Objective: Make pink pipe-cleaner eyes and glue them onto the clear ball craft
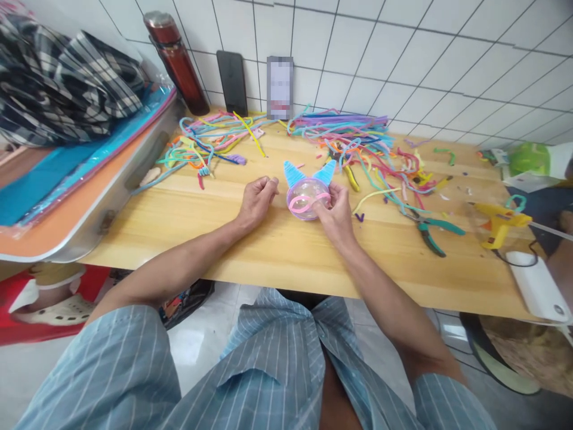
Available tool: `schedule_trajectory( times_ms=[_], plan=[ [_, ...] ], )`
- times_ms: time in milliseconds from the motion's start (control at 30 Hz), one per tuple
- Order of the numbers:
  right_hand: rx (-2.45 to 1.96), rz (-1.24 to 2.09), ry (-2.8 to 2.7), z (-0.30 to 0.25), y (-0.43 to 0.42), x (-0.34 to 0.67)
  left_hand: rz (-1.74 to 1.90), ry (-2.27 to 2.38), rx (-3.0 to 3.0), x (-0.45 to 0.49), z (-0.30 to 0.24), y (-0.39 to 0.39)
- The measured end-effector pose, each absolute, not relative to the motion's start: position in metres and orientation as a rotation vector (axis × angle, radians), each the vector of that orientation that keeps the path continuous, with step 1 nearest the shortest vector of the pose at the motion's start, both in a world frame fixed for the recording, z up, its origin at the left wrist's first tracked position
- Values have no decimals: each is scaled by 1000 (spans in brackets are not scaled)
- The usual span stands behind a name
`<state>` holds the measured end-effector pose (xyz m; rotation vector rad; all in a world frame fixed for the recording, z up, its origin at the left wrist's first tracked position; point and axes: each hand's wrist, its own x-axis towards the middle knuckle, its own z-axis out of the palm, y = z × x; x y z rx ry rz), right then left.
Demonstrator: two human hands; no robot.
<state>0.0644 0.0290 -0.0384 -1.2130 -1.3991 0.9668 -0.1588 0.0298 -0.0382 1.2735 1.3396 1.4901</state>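
Observation:
A clear plastic ball [304, 194] with two blue pipe-cleaner ears and a pink pipe cleaner looped across it rests on the wooden table [277, 245]. My right hand [335, 210] grips the ball from its right side, thumb pressed on the pink loop. My left hand [258, 199] lies on the table just left of the ball, fingers curled into a loose fist with nothing visible in it.
Several loose pipe cleaners [349, 140] are strewn behind the ball. Green-handled pliers [430, 230] and a yellow glue gun [500, 223] lie to the right. A red flask [176, 60] and a dark phone [232, 80] stand by the tiled wall. A suitcase [85, 197] sits left.

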Motion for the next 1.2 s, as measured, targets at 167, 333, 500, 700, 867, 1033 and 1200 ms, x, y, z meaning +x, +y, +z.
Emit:
schedule_trajectory(
  times_ms=[167, 333, 500, 700, 867, 1033, 1200],
  plan=[
    [-1185, 989, -1350, -38, 33, 66, 1428, 1238, 1456, -158, -32, 23],
    [-1113, 998, -1340, -35, 36, 71, 1161, 1027, 1548, -155, -20, 18],
    [-1059, 987, -1337, -29, 37, 78, 1130, 905, 1478, -148, -17, 20],
    [-1038, 897, -1357, -17, 32, 76, 1196, 931, 1431, -125, -10, 23],
    [-1017, 834, -1386, -10, 27, 78, 1247, 916, 1387, -107, -11, 37],
    [-1001, 870, -1346, -10, 31, 84, 1277, 890, 1400, -98, -10, 50],
    [-903, 941, -1235, -17, 38, 88, 1309, 886, 1324, -93, -5, 52]
  ],
)
